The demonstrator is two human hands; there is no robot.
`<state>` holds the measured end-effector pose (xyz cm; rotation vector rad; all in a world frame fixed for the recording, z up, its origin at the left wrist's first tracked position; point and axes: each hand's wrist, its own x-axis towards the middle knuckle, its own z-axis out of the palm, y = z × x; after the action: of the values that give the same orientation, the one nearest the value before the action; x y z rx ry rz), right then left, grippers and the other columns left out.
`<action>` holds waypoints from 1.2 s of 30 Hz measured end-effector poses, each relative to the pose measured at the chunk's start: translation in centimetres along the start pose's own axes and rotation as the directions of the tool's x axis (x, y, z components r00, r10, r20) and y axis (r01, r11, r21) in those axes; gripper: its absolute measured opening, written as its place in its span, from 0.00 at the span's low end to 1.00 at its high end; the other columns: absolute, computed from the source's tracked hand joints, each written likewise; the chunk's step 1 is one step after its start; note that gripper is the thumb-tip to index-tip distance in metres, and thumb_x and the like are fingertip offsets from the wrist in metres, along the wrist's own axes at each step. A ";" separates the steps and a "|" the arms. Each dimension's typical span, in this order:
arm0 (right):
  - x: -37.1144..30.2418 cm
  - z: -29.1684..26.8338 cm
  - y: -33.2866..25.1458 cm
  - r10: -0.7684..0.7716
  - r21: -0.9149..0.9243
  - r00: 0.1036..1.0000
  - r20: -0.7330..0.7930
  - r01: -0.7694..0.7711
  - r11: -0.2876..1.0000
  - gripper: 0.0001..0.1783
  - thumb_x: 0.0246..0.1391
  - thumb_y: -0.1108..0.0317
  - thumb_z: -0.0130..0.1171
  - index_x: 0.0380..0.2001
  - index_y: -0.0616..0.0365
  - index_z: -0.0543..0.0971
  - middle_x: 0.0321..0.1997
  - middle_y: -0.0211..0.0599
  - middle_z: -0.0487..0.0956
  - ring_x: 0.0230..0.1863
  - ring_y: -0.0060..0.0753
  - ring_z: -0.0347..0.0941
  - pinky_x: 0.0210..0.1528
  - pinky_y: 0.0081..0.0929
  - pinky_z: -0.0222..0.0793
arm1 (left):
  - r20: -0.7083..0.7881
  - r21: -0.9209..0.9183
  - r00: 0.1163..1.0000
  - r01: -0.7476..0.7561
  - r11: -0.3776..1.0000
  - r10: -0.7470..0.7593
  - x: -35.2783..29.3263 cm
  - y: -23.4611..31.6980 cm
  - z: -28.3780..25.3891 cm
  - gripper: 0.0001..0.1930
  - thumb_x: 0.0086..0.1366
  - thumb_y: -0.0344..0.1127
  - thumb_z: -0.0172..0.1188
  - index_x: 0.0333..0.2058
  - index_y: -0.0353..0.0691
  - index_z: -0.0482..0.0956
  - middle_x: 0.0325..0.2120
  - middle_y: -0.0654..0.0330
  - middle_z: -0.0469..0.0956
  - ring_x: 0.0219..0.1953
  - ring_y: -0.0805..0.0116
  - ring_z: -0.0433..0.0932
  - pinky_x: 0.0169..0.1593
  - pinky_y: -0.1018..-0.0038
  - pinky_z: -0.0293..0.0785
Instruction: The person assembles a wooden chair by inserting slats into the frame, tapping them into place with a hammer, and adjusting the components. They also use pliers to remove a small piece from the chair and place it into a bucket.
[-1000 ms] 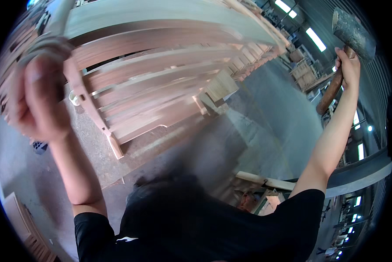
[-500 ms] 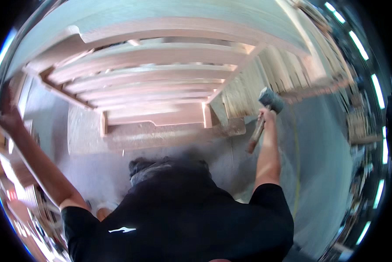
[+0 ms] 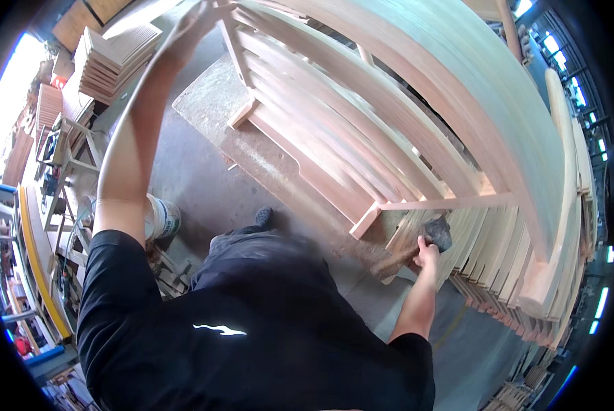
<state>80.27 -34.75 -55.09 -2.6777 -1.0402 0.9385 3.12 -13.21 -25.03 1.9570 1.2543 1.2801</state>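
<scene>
Our R hand (image 3: 427, 255) has fingers clamped on mallet (image 3: 438, 234), now nearer to wooden frame (image 3: 362, 113) just beyond them, so gap is small; L hand (image 3: 206, 14) blurred, fingers' state we can't tell.

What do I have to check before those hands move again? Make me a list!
1. Right hand has the mallet: ok, fingers wrapped around its handle, close to the head.
2. Left hand easy to see: not ok, it is blurry at the top edge of the picture.
3. Left hand gripping the wooden frame: cannot tell, it is by the frame's corner but its fingers are unclear.
4. Mallet apart from the stacked boards: cannot tell, its head shows in front of them, but touching or not is unclear.
5. Bucket away from the mallet: ok, it stands beside the left arm.
</scene>
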 end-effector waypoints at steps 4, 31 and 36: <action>-0.3 -7.4 1.3 -0.106 0.451 0.992 -0.071 0.127 0.883 0.22 0.64 0.48 0.58 0.29 0.58 0.77 0.22 0.35 0.80 0.19 0.25 0.75 0.19 0.24 0.71 | -0.203 -0.285 0.943 0.201 0.937 -0.264 -2.8 -3.1 3.7 0.43 0.67 0.72 0.44 0.64 0.37 0.65 0.57 0.51 0.76 0.64 0.57 0.70 0.68 0.56 0.60; -47.4 -10.8 -48.6 -0.925 -0.888 0.061 -0.375 0.264 0.377 0.28 0.52 0.67 0.65 0.59 0.55 0.77 0.57 0.49 0.79 0.54 0.50 0.77 0.57 0.39 0.71 | 0.574 -0.776 0.127 0.399 -0.488 -0.809 -19.6 -26.0 40.8 0.02 0.66 0.27 0.57 0.37 0.40 0.75 0.23 0.60 0.72 0.16 0.69 0.64 0.18 0.69 0.63; -45.3 -13.0 -47.2 -0.976 -0.967 -0.122 -0.182 0.202 0.155 0.24 0.55 0.70 0.65 0.57 0.53 0.79 0.44 0.48 0.84 0.36 0.46 0.82 0.38 0.37 0.76 | 0.451 -0.747 0.072 0.576 -0.332 -0.890 -19.5 -23.9 41.6 0.03 0.61 0.25 0.62 0.34 0.37 0.77 0.20 0.59 0.70 0.16 0.67 0.66 0.17 0.67 0.63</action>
<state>35.01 -26.85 -6.65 -1.4817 -2.2662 -1.3735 27.23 -15.92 -70.81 -0.2195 1.2048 0.9686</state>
